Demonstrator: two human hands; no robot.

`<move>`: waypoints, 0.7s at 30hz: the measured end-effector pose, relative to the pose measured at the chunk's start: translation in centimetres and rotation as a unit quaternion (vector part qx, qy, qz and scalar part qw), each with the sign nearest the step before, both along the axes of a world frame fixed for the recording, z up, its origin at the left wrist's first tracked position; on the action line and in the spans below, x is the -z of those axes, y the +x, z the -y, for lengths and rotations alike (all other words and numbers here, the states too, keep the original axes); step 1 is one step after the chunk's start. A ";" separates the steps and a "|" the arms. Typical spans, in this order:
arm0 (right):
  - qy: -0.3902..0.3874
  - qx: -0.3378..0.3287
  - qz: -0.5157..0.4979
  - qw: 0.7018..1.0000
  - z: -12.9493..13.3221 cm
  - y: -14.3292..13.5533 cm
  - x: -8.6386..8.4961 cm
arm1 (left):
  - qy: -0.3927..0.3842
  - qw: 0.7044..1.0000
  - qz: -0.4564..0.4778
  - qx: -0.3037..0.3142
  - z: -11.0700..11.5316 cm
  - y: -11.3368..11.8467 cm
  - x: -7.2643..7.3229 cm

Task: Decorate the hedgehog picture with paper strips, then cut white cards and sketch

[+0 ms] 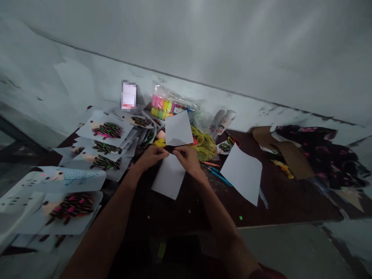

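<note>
Both hands meet over the dark table, at the middle of the view. My left hand is closed in a pinch at the top left of a small white sheet. My right hand pinches near the sheet's upper right edge, close to the left fingertips. Whatever lies between the fingertips is too small to make out. Just beyond the hands stands another white paper, its lower edge near the fingers. A larger white sheet lies to the right.
Stacked hedgehog pictures cover the left side. Behind the hands are a bag of colored bottles and a yellow net bag. Scissors, blue pens, a yellow cutter, brown cardboard and dark cloth lie rightward.
</note>
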State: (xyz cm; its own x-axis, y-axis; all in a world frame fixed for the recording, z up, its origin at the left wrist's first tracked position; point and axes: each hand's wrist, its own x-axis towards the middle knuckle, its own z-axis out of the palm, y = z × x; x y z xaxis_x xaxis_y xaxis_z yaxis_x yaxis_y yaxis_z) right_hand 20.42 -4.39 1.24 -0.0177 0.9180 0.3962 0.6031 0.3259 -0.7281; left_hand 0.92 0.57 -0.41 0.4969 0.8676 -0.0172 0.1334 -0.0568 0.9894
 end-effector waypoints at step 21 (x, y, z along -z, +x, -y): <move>-0.066 -0.077 0.090 0.991 -1.4 -0.4 -1.0 | -0.010 0.999 -0.022 0.029 0.5 0.6 -0.6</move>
State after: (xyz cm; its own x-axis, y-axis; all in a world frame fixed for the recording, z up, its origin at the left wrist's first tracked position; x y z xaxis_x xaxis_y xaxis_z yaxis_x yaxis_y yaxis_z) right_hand 20.00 -2.97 2.24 -0.2221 0.9421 0.2510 0.6777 0.3343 -0.6550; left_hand 1.54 0.10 0.18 0.5441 0.8371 -0.0573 0.1744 -0.0460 0.9836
